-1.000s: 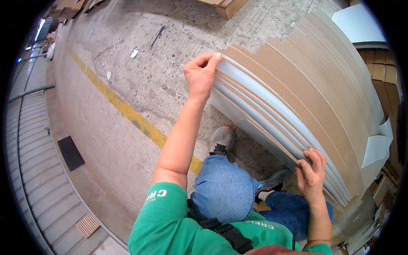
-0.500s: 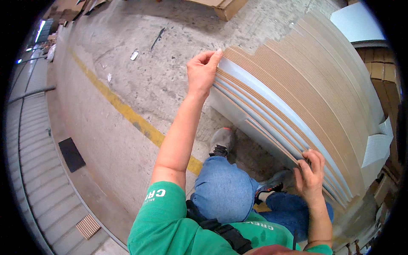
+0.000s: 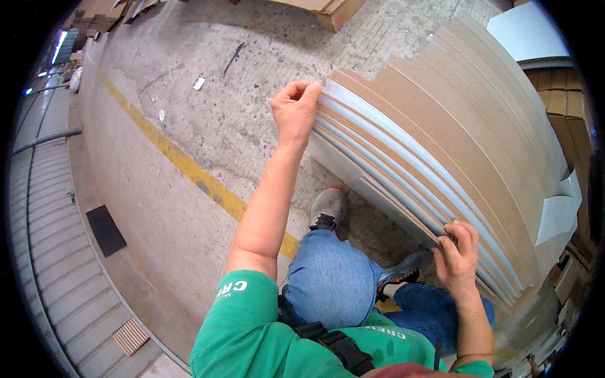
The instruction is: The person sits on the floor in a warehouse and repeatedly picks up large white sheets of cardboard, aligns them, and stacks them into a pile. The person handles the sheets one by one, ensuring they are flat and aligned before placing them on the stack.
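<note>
While the left hand [image 3: 295,113] closes around the far corner of the sheets [image 3: 469,126], thumb and curled fingers pinching together at that edge, the right hand [image 3: 460,255] bends its fingers over the edges at the near end. Whether those right fingers actually grip a sheet I cannot tell; they touch the edges, with the thumb set a little lower.

Between and beyond the two hands, the sheets lie packed in a broad stack to the person's right, brown edges alternating with bluish-white faces on the side closest to the body. Gaps part several of these nearer layers, and the far end of the stack is stepped (its long edges look curved, as straight lines do in this lens). On the stack's right side lies a pale dotted piece [image 3: 558,220], and past it stand brown stacks [image 3: 567,107], with a white panel [image 3: 528,34] at the upper right.

Closer to the body come a bent knee in blue jeans [image 3: 334,277], a grey shoe [image 3: 328,209], a green shirt [image 3: 242,309] and a black strap [image 3: 346,353]. Out to the left, a yellow stripe [image 3: 183,162] crosses the worn floor [image 3: 157,208], with a white scrap [image 3: 199,82] and a dark strip [image 3: 234,58] farther off, and a black rectangle [image 3: 106,230] near the left rim.
</note>
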A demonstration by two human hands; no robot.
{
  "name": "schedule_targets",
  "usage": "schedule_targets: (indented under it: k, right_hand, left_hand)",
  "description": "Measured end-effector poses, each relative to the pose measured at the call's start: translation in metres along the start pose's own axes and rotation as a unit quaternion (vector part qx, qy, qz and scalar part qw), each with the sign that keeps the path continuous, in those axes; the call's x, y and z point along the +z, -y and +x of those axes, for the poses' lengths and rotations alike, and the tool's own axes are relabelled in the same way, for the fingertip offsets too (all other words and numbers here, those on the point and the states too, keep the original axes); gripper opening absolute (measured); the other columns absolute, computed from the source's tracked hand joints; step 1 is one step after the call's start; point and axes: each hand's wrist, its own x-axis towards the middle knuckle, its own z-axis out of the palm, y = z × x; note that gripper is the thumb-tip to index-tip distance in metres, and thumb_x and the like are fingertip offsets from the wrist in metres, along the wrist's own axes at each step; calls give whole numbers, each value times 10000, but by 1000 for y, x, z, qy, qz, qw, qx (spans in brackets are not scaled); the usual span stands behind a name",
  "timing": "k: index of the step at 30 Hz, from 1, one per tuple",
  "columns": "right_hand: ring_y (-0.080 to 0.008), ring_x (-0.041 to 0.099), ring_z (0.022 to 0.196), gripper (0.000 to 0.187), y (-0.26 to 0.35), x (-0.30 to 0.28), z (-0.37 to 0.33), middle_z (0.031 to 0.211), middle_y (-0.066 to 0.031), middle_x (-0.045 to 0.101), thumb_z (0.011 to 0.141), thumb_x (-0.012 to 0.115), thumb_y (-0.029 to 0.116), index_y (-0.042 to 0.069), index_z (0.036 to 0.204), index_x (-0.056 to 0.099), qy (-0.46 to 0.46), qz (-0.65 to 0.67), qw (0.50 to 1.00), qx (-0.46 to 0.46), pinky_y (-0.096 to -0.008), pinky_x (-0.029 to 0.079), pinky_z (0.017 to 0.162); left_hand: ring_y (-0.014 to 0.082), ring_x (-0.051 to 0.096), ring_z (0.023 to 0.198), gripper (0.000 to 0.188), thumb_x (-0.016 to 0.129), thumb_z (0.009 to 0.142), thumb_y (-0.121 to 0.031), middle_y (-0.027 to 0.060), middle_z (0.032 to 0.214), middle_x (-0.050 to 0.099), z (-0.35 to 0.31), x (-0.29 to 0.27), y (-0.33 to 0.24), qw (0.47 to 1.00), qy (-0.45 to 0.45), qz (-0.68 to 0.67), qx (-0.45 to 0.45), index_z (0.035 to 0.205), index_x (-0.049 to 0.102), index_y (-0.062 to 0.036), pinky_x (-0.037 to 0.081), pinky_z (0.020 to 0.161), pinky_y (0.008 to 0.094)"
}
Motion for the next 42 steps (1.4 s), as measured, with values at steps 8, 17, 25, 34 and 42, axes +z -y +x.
schedule_targets:
  k: [8, 17, 25, 34, 42]
  right_hand:
    - [-354, 480, 1008, 320, 1, -1, 0, 1038, -149, 502, 543, 673, -47, -21, 842, 562, -5, -2, 1000, 4, -435, 435, 833]
    - [-358, 474, 1028, 322, -3, -2, 5, 1044, -150, 503, 553, 673, -43, -31, 853, 557, -1, -15, 1000, 17, -431, 432, 843]
    - [-353, 479, 1011, 316, 0, -2, 1, 1037, -151, 504, 561, 676, -33, -25, 855, 560, 4, -9, 1000, 10, -432, 435, 832]
    - [-354, 476, 1011, 308, 8, -2, -4, 1033, -150, 499, 547, 682, -29, -17, 827, 555, 10, -3, 1000, 7, -428, 437, 827]
    - [-355, 465, 1009, 309, 3, -2, 1, 1017, -153, 485, 535, 694, -15, 3, 806, 546, 5, -7, 1000, 25, -436, 414, 821]
  left_hand:
    - [65, 442, 628, 118, 604, 771, -140, -20, 684, 540, 9, -5, -2, 993, 58, -35, -101, 749, 637, -29, 369, 596, 218]
    - [51, 490, 594, 159, 677, 781, -162, -9, 665, 584, 9, 15, -1, 999, 26, -21, -26, 762, 658, -5, 407, 537, 203]
    - [50, 452, 578, 159, 707, 750, -170, -37, 645, 558, 3, 6, -1, 1000, 7, -13, -15, 730, 661, -20, 365, 558, 191]
    - [68, 493, 665, 103, 661, 753, -143, -25, 703, 585, 5, -10, -1, 998, 60, 7, -13, 771, 658, -42, 401, 626, 219]
    - [70, 500, 678, 116, 644, 757, -154, -18, 716, 584, 9, -13, -8, 992, 113, 10, -55, 767, 643, -38, 396, 606, 227]
